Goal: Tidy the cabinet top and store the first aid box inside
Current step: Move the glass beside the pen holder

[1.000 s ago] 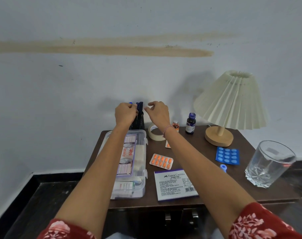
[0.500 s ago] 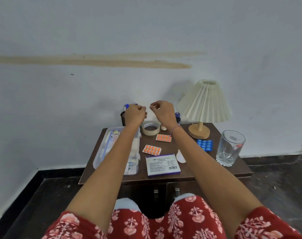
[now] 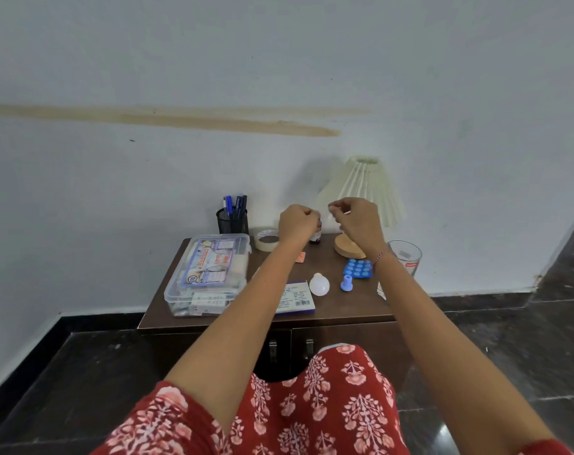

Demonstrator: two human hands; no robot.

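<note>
Clear plastic first aid box [image 3: 210, 274] sits lidded at the cabinet top's [image 3: 338, 307] left end; left hand [image 3: 297, 224] and right hand [image 3: 357, 221] hover curled by the lamp [image 3: 361, 188], grip contents indiscernible

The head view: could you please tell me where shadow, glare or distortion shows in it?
Head view: soft shadows from the lamp and pen holder on the wall; a bright glare spot on the floor at lower right; wide-angle stretch enlarges the forearms; the hands look slightly soft.
</note>
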